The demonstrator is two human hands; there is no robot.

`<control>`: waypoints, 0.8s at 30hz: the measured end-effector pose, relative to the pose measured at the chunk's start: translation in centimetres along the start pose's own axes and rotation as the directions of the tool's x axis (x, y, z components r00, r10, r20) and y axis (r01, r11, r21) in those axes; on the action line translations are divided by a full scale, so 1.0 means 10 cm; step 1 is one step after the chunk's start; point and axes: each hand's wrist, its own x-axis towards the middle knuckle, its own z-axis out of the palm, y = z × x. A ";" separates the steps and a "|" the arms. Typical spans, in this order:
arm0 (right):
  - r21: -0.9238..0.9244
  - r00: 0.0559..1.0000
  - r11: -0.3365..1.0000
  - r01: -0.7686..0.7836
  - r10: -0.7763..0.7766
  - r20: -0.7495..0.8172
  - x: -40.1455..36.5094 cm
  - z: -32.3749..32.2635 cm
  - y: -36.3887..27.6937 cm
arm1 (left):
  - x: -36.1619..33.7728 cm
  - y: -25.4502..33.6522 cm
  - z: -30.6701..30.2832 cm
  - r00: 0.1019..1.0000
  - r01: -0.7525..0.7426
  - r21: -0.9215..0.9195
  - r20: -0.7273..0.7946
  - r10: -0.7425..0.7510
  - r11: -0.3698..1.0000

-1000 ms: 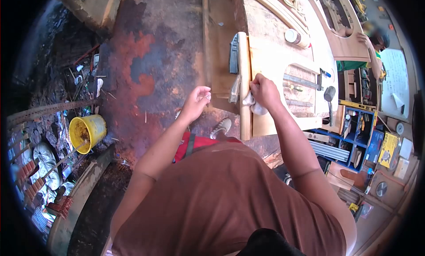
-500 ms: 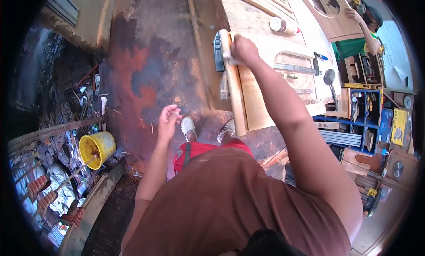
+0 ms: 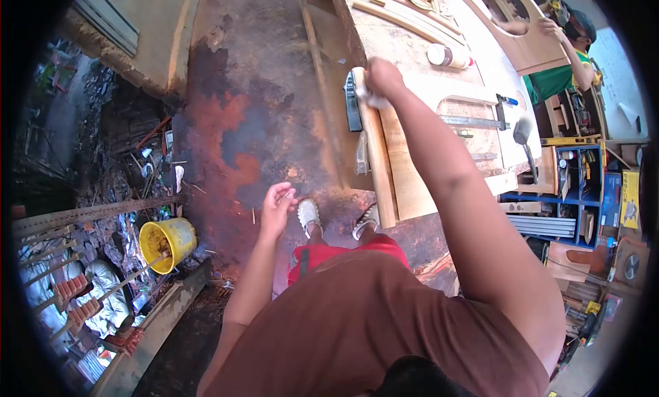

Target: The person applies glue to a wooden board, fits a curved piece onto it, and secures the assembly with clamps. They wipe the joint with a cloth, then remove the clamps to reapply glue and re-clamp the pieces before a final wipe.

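Observation:
My right hand (image 3: 384, 78) is closed at the far end of a wooden strip (image 3: 375, 153) along the workbench edge. A white crumpled rag (image 3: 372, 99) shows beneath its fingers, pressed against the wood. Just left of it, a dark clamp (image 3: 352, 103) grips the edge, its bar (image 3: 470, 121) lying across the bench. A flat wooden board (image 3: 406, 165) sits alongside the strip. My left hand (image 3: 276, 208) hangs above the floor, away from the bench, its fingers loosely curled and apart; I see nothing held in it.
On the workbench (image 3: 412, 47) are a white bottle (image 3: 449, 56), a mallet (image 3: 524, 132) and curved wooden pieces (image 3: 405, 19). Across it, another person's hand (image 3: 550, 29) holds a wooden panel (image 3: 504, 43). A yellow bucket (image 3: 180, 235) stands at left; blue tool shelving (image 3: 576, 184) at right.
The whole view has shifted, so the bench and floor appear lower and further right. My right hand stays on the rag at the strip's far end; my left hand remains beside my body.

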 end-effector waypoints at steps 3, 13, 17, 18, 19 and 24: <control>-0.066 1.000 0.998 0.008 -0.009 -0.019 0.28 0.05 0.02 | -0.16 -0.08 -0.15 0.998 0.010 -0.015 -0.067 -0.011 1.000; 0.006 0.970 0.999 0.054 -0.054 0.235 -1.24 -0.12 0.15 | -0.13 -0.11 -0.22 0.999 0.047 0.031 -0.023 -0.046 0.998; 0.033 0.988 0.999 0.028 -0.032 0.152 -1.28 -0.09 0.13 | -0.02 0.13 -0.05 0.999 0.032 0.051 0.008 -0.033 0.998; 0.029 0.996 0.999 0.025 -0.027 0.085 -1.04 -0.01 0.14 | -0.01 0.16 -0.03 0.999 0.033 0.052 0.009 -0.034 0.998; 0.027 1.000 0.999 0.018 -0.018 0.021 -0.75 0.06 0.13 | -0.02 0.16 -0.02 0.999 0.034 0.062 0.002 -0.034 0.998; 0.026 0.989 0.996 0.088 -0.084 -0.119 0.16 0.09 0.09 | -0.15 -0.04 -0.16 0.999 0.050 0.048 -0.012 -0.050 0.998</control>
